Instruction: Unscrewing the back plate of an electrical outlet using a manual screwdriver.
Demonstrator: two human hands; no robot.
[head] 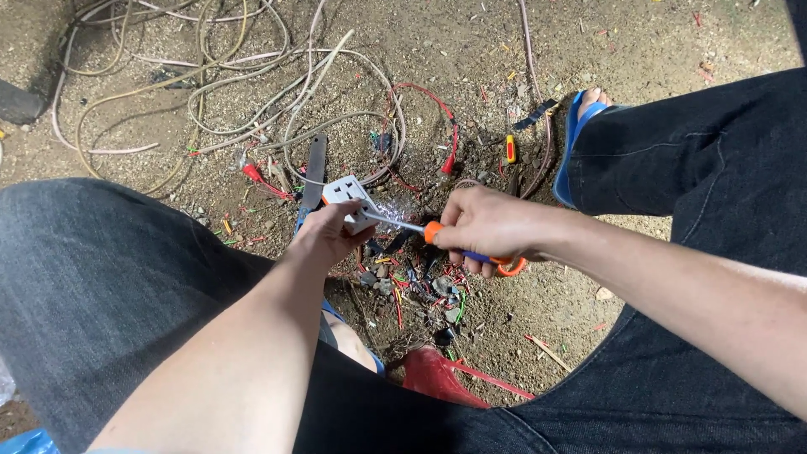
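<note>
**K:** Dirt floor, gravel, wire loops across upper left of frame, offcuts everywhere. Where's the work?

**M:** Socket point(349, 198) sits just left of centre, white, face up toward the camera. Left hand point(329, 231) is closed round its lower edge, fingers under, thumb on the side. Right hand point(487, 227) is wrapped fully shut on the screwdriver point(437, 234), fist over the orange-and-blue handle.

**K:** Orientation?

**M:** Screwdriver's long axis runs nearly level across the frame, tip pointing left and slightly up, landing at the socket's right edge. Handle end points right, toward the right forearm. Socket's long side looks tilted, upper left to lower right; exact angle hard to tell, the hand hides half of it.

**K:** Risks?

**M:** My read: tip aims straight at the left hand's fingers. If it skids off the screw, it goes into them. The socket is held in the air, no backing, so it can twist under push. Can't see if the tip is seated, too small.

**K:** Around it?

**M:** Pliers point(313, 172) just above left of the socket, red wire point(424, 92) arcing above, blue sandal point(574, 139) at upper right, red scrap point(437, 374) at bottom centre.
</note>
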